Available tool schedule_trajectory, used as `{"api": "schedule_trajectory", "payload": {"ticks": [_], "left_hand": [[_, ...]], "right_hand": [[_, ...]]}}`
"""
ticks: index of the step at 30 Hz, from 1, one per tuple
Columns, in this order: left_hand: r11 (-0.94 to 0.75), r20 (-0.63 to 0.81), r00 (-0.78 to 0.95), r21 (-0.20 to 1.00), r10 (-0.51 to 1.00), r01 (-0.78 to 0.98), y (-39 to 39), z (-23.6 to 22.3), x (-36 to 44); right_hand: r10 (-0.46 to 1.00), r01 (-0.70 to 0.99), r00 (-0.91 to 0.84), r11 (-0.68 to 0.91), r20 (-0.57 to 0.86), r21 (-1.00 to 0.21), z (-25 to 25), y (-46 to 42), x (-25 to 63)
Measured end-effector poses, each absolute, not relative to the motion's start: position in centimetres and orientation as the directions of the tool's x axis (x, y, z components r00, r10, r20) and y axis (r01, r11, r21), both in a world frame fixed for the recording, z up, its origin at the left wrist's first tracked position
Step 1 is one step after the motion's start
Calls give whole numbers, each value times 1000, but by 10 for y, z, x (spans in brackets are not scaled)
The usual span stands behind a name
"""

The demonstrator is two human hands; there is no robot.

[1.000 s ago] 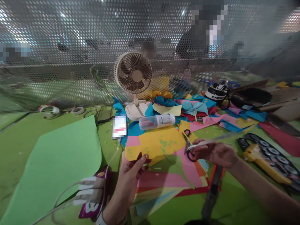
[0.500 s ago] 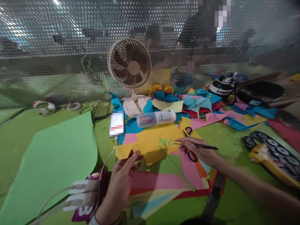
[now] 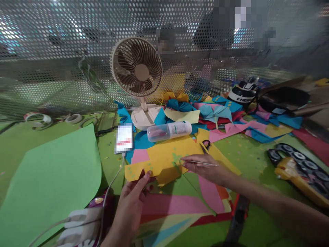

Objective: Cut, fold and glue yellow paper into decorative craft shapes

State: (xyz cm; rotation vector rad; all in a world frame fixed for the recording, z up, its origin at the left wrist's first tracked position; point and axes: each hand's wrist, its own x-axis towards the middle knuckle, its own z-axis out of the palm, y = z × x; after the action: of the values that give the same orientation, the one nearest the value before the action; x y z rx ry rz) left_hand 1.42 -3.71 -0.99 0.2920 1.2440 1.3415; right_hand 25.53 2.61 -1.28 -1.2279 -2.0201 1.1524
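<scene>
My left hand (image 3: 130, 202) pinches the near edge of a yellow paper cut-out (image 3: 164, 157) dotted with small green bits, holding it slightly off the table. My right hand (image 3: 205, 169) is closed around thin metal tweezers (image 3: 197, 162), whose tips touch the green dots on the yellow paper. Scissors with dark handles (image 3: 205, 145) lie just behind my right hand. Pink, green and orange sheets (image 3: 180, 202) are layered under both hands.
A beige desk fan (image 3: 137, 73) stands at the mesh partition, a clear bottle (image 3: 169, 130) and a charging phone (image 3: 123, 138) before it. A large green sheet (image 3: 48, 178) lies left. Paper scraps (image 3: 221, 118), a yellow tool (image 3: 298, 175) and tape rolls (image 3: 38, 118) are around; people sit beyond the mesh.
My right hand came in from the right and lowered the tweezers onto the yellow paper. The view shifted a little to the right and down; my left hand kept its hold.
</scene>
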Motion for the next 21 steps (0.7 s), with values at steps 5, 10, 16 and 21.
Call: {"api": "schedule_trajectory", "payload": {"ticks": [5,10,16,21], "left_hand": [[302,-502,-233,765,833,-570,-38,-11,13],[300,-496,-242,775,834,-557,-38,-10,13],[300,-494,-252,783,832,-545,-36,-9,14],[285,-477,-280,803,833,-523,-33,-9,13]], "right_hand": [[946,411,-321,184,48,-893,-16,27,262],[935,384,-340,237,102,-892,-17,34,271],[981,404,-180,9,-70,-915,-26,33,309],[993,483,-75,-43,-90,-875,-25,5,341]]}}
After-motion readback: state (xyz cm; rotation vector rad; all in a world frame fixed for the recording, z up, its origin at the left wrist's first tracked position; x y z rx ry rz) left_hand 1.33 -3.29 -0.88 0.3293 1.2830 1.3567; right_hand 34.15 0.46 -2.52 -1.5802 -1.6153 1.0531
